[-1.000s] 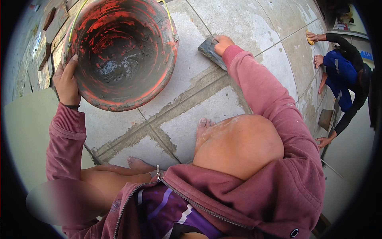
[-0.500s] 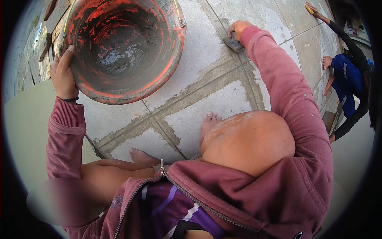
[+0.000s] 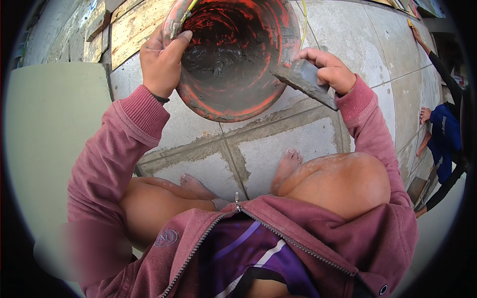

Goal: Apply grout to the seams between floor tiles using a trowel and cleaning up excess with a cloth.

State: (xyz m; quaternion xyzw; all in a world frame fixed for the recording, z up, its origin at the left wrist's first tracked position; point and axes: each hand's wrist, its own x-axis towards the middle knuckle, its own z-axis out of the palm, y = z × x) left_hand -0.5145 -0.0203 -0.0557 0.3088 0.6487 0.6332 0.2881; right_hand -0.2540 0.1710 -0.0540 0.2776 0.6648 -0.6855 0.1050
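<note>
My left hand (image 3: 163, 62) is closed on the near-left rim of a red bucket (image 3: 233, 111), thumb over the edge beside the yellow handle. The bucket tilts toward me, and wet grey cement paste (image 3: 218, 62) coats its inner wall and bottom. At the bucket's right rim, my right hand (image 3: 330, 69) grips a small grey float (image 3: 309, 74). Paste clings along the float's flat edge, which slants down to the right. The fingertips lie close to the rim; whether they touch it I cannot tell.
Grey floor tiles (image 3: 293, 136) with paste-smeared joints (image 3: 228, 154) lie under my bare feet. Wooden boards (image 3: 131, 32) are at the far left, beside a pale green surface (image 3: 54, 124). At right, a co-worker in blue shorts (image 3: 442, 129) reaches a hand with a yellow object (image 3: 410, 25) to the floor.
My right hand has lifted the float from the floor and brought it to the bucket's right rim. My left hand has tilted the bucket further toward me; it now appears further right in view.
</note>
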